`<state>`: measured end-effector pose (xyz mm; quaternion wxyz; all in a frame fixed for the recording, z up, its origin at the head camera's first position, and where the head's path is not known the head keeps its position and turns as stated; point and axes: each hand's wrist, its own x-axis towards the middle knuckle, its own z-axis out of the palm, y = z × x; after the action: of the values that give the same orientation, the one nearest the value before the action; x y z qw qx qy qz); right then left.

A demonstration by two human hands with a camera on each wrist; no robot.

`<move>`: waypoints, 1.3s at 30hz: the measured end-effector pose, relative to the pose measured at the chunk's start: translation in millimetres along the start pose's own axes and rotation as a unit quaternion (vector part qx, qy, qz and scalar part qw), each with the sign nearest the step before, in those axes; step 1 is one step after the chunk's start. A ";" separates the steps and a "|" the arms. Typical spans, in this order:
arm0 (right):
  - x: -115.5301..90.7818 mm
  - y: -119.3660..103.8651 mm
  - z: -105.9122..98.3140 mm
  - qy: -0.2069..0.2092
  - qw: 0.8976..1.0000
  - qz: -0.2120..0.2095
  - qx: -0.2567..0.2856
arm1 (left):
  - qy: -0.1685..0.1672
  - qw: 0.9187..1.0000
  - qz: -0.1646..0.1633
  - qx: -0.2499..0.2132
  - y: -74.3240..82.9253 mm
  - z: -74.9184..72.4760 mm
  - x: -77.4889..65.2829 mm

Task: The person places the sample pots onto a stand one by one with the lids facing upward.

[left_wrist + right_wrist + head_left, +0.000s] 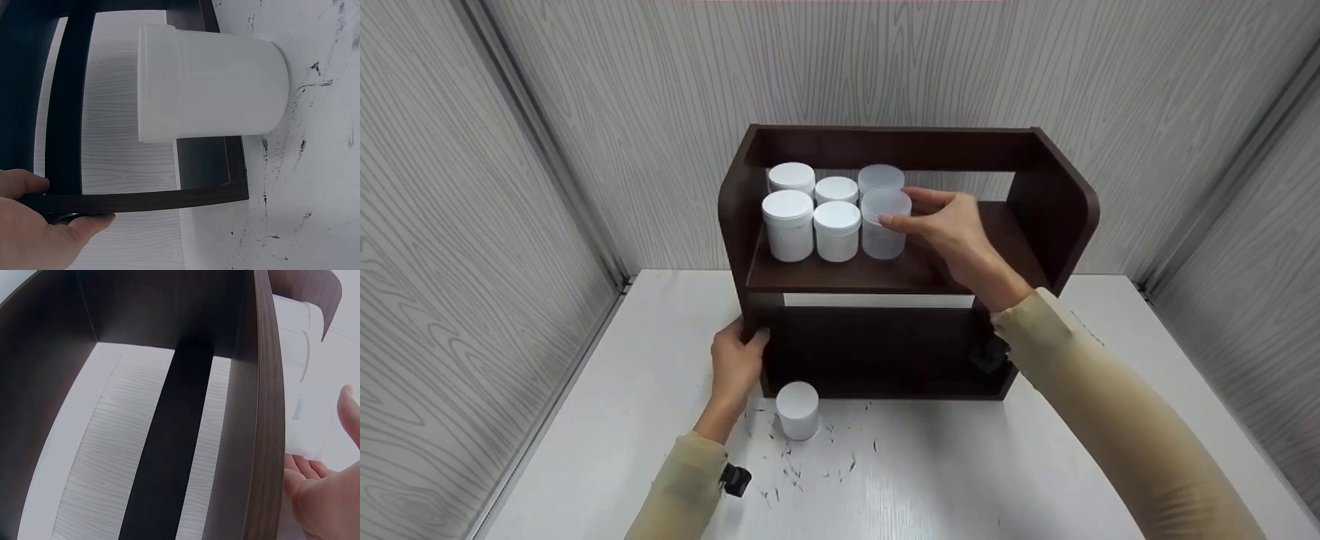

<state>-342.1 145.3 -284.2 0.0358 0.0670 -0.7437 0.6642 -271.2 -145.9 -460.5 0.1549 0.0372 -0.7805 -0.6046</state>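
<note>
A dark brown two-tier shelf [885,289] stands on the white table. On its upper board, my right hand [956,225] holds a frosted translucent jar [885,240], thumb at the front and fingers at its right side. Behind that jar is another translucent jar [881,176]. Several white lidded jars [790,232] stand close together on their left. My left hand [737,360] grips the shelf's left side panel, whose edge [140,201] shows between thumb and fingers in the left wrist view. One white jar [797,411] stands upright on the table, right of the left hand.
The shelf's raised right side panel [1057,202] stands to the right of the right hand. Dark marks [791,471] speckle the table [922,480] in front. Wood-grain panels [922,67] enclose the table at the back and sides.
</note>
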 end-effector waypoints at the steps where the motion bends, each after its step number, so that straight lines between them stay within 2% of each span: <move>1: 0.4 0.1 0.1 0.000 1.000 0.001 0.001 | 0.000 1.000 0.000 0.000 0.0 0.0 0.1; 14: 0.5 3.3 -2.0 -0.008 1.000 -0.009 -0.009 | -0.007 1.000 0.001 -0.008 -1.7 0.0 -1.3; 21: -4.7 6.3 -11.1 -0.046 0.999 -0.028 0.009 | -0.019 1.000 0.001 -0.012 -0.6 0.0 -2.7; 26: -10.5 7.7 -18.0 -0.068 0.997 -0.041 0.024 | -0.012 1.000 0.007 -0.012 -1.2 -0.2 -2.6; 29: -19.2 9.4 -22.0 -0.054 0.996 -0.063 0.017 | -0.011 1.000 0.007 -0.011 -1.9 -0.3 -2.1; 32: -31.9 12.3 -24.4 -0.018 0.995 -0.094 0.004 | -0.010 1.000 0.006 -0.010 -1.9 -0.1 -1.1; 35: -46.8 16.7 -25.1 0.012 0.992 -0.127 0.001 | -0.009 1.000 0.006 -0.012 -1.7 0.1 -0.4; 39: -72.9 23.4 -24.8 0.025 0.986 -0.167 -0.001 | -0.006 1.000 0.003 -0.011 -0.6 0.0 -0.5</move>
<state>-274.3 176.2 -314.7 0.1649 0.1739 -0.7217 0.6494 -270.8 -145.9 -461.2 0.1523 0.0293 -0.7748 -0.6129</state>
